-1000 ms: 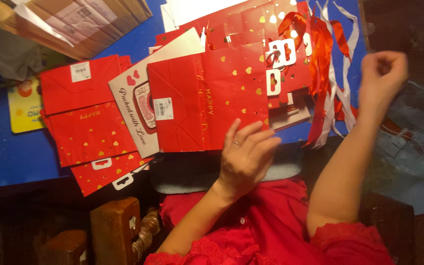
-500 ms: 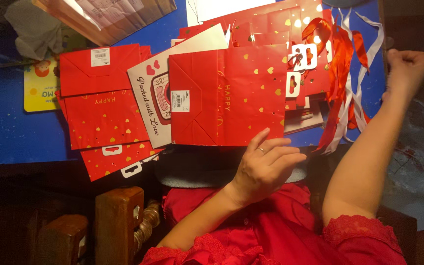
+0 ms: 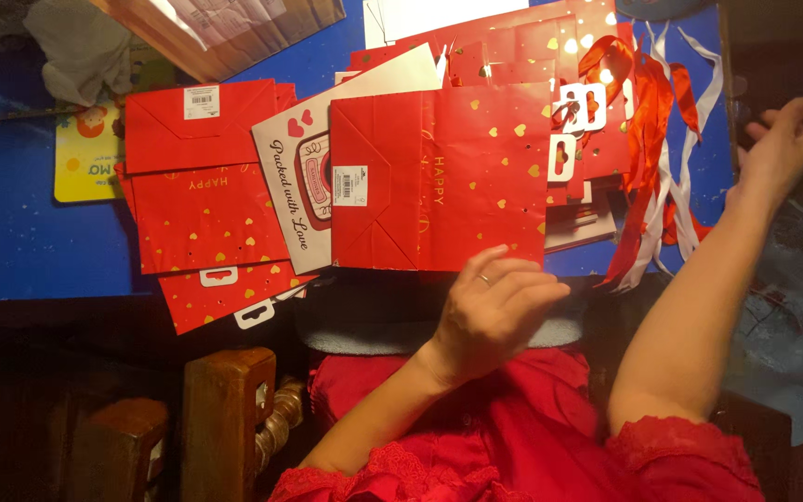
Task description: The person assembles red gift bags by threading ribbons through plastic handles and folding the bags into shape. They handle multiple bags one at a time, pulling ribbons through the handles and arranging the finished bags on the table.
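- The flat red gift bag (image 3: 439, 177) with gold hearts is lying at the blue counter (image 3: 11, 232)'s near edge.
- The left hand (image 3: 499, 311) is resting loosely curled, fingertips touching the bag's near edge.
- The right hand (image 3: 785, 139) is hovering half-closed, empty, past the red and white ribbons (image 3: 652, 167) at the counter's right edge.

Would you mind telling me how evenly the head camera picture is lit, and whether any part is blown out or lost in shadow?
In the head view the light is uneven: the white sheet at the top edge is blown out, the red gift bag on the blue table is well lit and sharp, the left hand is dimmer, and the wooden chair and the floor sink into dark shadow; the right hand looks slightly soft.
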